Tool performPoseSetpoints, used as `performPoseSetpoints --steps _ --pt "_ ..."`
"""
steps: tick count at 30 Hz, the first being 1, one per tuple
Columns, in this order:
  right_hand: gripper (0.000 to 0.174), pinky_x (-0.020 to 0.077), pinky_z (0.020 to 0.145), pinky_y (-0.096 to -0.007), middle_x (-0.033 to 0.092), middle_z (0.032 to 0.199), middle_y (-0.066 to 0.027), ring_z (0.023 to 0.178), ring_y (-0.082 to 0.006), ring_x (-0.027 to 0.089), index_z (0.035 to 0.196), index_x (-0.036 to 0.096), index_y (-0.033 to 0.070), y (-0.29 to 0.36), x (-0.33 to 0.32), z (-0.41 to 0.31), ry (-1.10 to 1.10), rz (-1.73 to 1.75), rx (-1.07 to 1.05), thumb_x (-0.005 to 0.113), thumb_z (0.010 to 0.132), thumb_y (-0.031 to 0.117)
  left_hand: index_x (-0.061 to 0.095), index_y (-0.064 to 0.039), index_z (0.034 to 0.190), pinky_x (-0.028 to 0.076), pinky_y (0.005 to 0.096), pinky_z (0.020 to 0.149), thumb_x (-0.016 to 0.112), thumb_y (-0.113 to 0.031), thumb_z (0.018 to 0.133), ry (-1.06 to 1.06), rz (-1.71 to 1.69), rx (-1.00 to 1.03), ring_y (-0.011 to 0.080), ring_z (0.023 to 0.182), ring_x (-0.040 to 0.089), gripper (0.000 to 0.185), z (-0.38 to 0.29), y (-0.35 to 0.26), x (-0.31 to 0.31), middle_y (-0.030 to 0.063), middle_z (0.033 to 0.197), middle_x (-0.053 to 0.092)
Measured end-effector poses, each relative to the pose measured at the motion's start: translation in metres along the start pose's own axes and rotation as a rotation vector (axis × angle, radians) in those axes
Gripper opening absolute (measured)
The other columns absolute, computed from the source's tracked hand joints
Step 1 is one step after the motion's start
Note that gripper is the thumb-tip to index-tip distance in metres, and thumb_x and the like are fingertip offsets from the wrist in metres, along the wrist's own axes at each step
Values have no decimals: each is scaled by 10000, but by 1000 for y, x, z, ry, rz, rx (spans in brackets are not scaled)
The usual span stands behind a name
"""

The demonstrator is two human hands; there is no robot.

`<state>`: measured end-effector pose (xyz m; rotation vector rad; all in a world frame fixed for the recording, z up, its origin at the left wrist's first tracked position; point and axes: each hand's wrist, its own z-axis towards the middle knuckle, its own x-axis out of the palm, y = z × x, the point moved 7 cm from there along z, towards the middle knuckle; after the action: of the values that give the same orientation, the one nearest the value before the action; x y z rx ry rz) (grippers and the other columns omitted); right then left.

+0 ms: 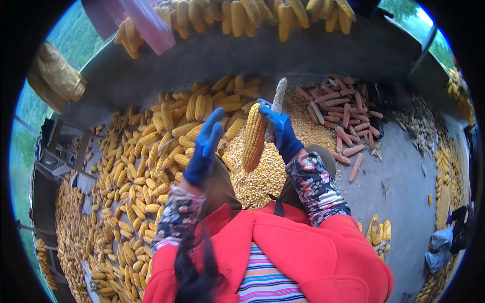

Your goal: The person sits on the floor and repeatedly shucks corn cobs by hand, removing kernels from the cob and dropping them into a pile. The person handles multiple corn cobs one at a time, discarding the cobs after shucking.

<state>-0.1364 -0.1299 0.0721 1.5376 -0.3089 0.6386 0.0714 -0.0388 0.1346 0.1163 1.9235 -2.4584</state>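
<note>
My right hand [282, 130], in a blue work glove, grips a full ear of yellow corn [253, 138] together with a pale bare corn cob [279, 94]. The ear hangs tilted on the left side of the hand, and the cob rises between fingers and palm. My left hand [206, 147], also gloved in blue, is raised to the left of the ear, fingers apart, holding nothing and not touching the ear. Below both hands, between my knees, lies a heap of loose corn kernels [257, 181].
A large pile of corn ears [147, 151] spreads on the left. Stripped reddish cobs [346, 110] are heaped at the upper right. Corn husks [416, 121] lie farther right. Bunched ears [250, 17] hang along the wall top. A wooden frame [64, 151] stands far left.
</note>
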Motion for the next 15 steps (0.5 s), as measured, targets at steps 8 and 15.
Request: performPoseSetpoints --steps 8,15 --pt "451 504 948 -301 683 1126 -34 1041 -137 647 1303 650 20 4 -50 -32 -138 -16 21 777 936 249 623 -105 861 280 287 476 558 -489 1042 -250 -639 -464 103 501 358 430 13 117 20 -44 596 416" --pt "428 511 943 -324 696 1141 -35 1036 -152 651 1265 689 38 -10 -75 -16 -268 83 44 807 908 243 645 -68 1088 390 254 566 608 -462 1022 -138 -380 -502 99 671 514 401 14 164 23 -3 862 584"
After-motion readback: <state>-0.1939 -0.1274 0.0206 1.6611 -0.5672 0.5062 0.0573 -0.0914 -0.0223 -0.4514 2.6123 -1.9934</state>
